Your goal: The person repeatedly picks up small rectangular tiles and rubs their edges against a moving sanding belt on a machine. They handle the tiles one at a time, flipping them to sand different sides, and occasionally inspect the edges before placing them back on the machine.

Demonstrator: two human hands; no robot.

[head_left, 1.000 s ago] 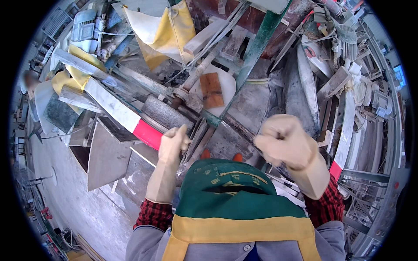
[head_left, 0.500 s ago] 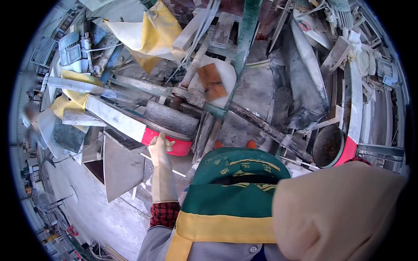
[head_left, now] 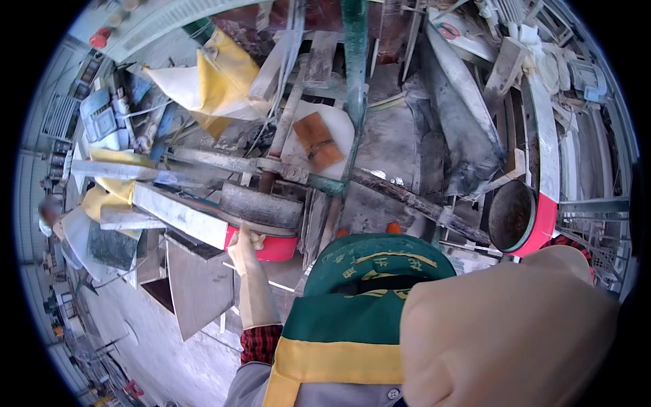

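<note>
By the red band (head_left: 278, 249), hold curled left hand (head_left: 245, 241) off the grey wheel (head_left: 261, 205). Cannot tell grip there or in right hand (head_left: 498, 332).

A long cream glove (head_left: 258, 295) covers my left hand (head_left: 243, 245), above a red-and-black checked cuff (head_left: 261, 344); I wear a grey buttoned top (head_left: 336, 395), a yellow-banded green apron (head_left: 339, 320) with yellowish lettering (head_left: 381, 261), and orange shoes (head_left: 393, 228).

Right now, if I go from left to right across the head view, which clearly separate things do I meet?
Dark greenish slab → white strip → gloved left hand → brown piece → dark round wheel. The gloved right hand is left out: it spans the wheel's stretch.
</note>
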